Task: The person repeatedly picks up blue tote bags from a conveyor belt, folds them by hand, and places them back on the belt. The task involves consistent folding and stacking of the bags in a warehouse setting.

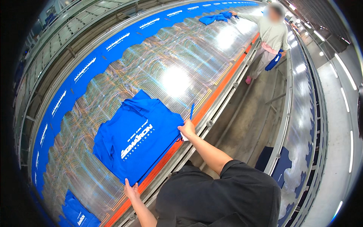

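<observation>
A blue garment point(136, 133) with white printed lettering lies bunched and partly folded on the long printing table point(113, 76). At its near right corner is my right hand point(187, 129), with a blue pen point(192, 111) sticking up from the grip. A small white tag or paper point(184, 137) shows beneath that hand. My left hand point(132, 189) is at the garment's lower left corner, thumb and fingers somewhat apart. Whether it pinches the cloth there is not clear.
Printed blue pieces point(85, 69) line the table's far side. Another blue stack point(80, 214) lies at lower left. An orange strip point(170, 154) runs along the near edge. Up the aisle, a person point(272, 37) handles blue cloth point(217, 18). A second table point(297, 136) with dark pieces stands behind me.
</observation>
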{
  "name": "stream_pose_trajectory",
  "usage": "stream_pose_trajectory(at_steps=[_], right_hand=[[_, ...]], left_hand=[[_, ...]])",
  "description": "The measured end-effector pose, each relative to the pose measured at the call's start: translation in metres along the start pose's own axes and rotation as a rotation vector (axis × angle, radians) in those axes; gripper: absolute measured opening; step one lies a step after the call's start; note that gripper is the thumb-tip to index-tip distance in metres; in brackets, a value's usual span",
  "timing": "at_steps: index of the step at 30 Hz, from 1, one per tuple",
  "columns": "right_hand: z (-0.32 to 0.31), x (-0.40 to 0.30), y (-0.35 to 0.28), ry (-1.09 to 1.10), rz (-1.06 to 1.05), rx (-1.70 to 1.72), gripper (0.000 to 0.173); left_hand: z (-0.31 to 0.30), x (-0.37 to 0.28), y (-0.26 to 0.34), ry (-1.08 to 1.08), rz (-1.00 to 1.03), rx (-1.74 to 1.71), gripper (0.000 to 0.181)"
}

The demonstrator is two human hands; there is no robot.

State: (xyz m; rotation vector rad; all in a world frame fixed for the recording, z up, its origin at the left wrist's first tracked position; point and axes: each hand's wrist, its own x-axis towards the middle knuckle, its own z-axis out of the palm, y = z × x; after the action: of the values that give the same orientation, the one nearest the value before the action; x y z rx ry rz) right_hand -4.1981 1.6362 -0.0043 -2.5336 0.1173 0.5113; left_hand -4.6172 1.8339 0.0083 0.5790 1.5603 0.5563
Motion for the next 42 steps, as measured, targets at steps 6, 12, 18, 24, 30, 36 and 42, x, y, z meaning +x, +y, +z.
stream_pose_trajectory(at_steps=[6,12,18,24,30,36,42], right_hand=[[0.007,0.011,0.004,0.011,-0.204,-0.146,0.042],[-0.011,0.037,-0.001,-0.329,-0.248,0.211,0.021],[-0.064,0.014,-0.074,-0.639,-0.163,0.628,0.019],[-0.076,0.026,-0.045,-0.663,-0.082,0.651,0.032],[-0.031,0.041,0.013,-0.598,-0.286,0.294,0.026],[-0.033,0.020,-0.007,-0.232,-0.553,-0.123,0.030],[-0.016,0.015,0.004,-0.145,-0.340,-0.114,0.039]], left_hand=[[-0.029,0.056,-0.032,-0.285,0.003,-0.182,0.045],[0.001,0.020,-0.006,0.002,0.170,0.329,0.039],[-0.009,0.009,0.017,-0.159,0.023,-0.269,0.035],[-0.004,-0.020,0.045,-0.219,0.121,-0.475,0.020],[-0.022,0.008,0.001,-0.021,0.293,0.301,0.028],[-0.020,0.005,-0.018,0.180,0.602,0.687,0.029],[-0.005,0.021,-0.026,0.347,0.581,0.802,0.036]])
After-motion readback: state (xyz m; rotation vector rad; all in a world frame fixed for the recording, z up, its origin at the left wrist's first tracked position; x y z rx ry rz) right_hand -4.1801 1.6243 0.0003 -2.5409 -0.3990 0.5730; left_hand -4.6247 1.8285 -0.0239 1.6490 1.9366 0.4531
